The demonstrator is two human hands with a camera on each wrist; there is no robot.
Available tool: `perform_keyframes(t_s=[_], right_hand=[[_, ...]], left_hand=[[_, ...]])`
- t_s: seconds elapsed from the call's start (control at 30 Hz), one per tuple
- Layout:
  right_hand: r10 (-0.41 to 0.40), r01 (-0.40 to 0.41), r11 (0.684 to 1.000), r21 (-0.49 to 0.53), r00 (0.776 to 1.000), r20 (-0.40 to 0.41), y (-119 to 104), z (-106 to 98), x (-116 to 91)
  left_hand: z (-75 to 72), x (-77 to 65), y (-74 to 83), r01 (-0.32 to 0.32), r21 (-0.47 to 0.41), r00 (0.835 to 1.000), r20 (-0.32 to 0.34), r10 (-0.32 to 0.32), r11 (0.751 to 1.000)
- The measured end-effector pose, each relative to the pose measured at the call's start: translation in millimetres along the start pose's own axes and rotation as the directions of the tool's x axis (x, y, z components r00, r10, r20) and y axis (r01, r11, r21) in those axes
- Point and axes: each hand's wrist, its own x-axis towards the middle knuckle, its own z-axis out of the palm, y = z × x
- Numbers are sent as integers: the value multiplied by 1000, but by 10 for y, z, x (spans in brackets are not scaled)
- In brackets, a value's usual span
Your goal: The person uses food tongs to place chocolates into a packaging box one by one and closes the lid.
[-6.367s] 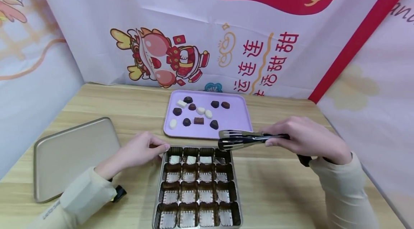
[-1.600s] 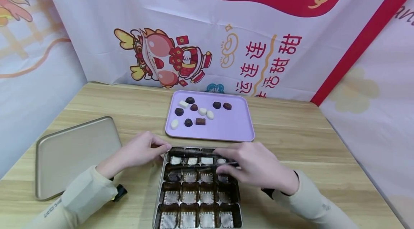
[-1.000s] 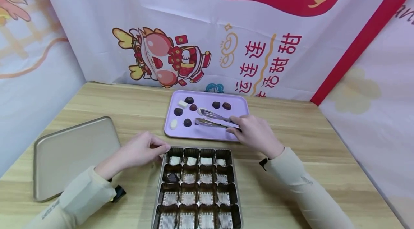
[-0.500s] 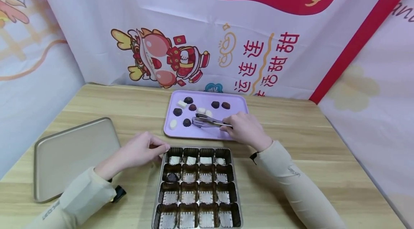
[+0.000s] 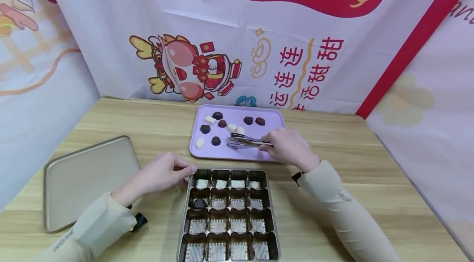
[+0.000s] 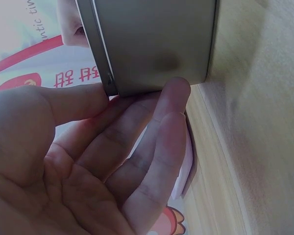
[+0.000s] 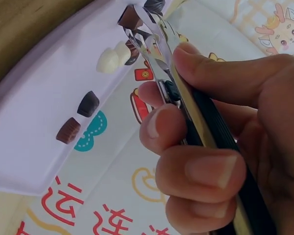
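Note:
My right hand (image 5: 289,149) grips a pair of tongs (image 5: 246,142) by the dark handle, over the purple tray (image 5: 266,134). In the right wrist view the tongs' tips close around a brown rectangular chocolate (image 7: 130,18). Dark chocolates (image 5: 216,141) and white chocolates (image 5: 200,143) lie around it on the tray. My left hand (image 5: 161,175) holds the far left corner of a metal tin (image 6: 157,44), thumb at the rim and fingers against the side. The tin's brown insert (image 5: 218,223) has white chocolates (image 5: 238,184) along its far row and one dark chocolate (image 5: 200,203) in the second row's left compartment.
A flat metal lid (image 5: 90,179) lies on the wooden table (image 5: 326,229) at the left. The purple tray sits just beyond the tin. A printed cloth backdrop (image 5: 237,27) rises behind the table.
A dark chocolate went from the tray into the tin's second row. My right hand then returned to the tray, and the tongs closed on the brown chocolate. My left hand stayed put.

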Motion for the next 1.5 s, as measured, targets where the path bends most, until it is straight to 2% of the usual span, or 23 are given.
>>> perform_keyframes(t_s=[0.2, 0.47, 0.83, 1.07, 1.17, 1.5], right_hand=[[15, -15, 1000, -23, 1000, -4, 12, -30, -20], [17, -17, 1000, 8, 1000, -16, -17, 41, 7], [-6, 6, 1000, -6, 1000, -11, 4, -64, -10], [-3, 3, 1000, -6, 999, -44, 44, -203, -96], [-13, 12, 1000, -16, 998, -62, 48, -310, -153], [-65, 66, 998, 8, 993, -103, -25, -649, -423]], left_hand=[[-5, 0, 15, 0, 2, 1000, 3, 0, 1000], [-15, 10, 22, 24, -3, 1000, 10, -24, 1000], [-22, -9, 10, 8, 8, 1000, -3, -8, 1000], [8, 8, 2, 10, 10, 1000, -8, -10, 1000], [9, 9, 5, 24, 8, 1000, -8, -23, 1000], [7, 10, -7, 8, 7, 1000, 0, -8, 1000]])
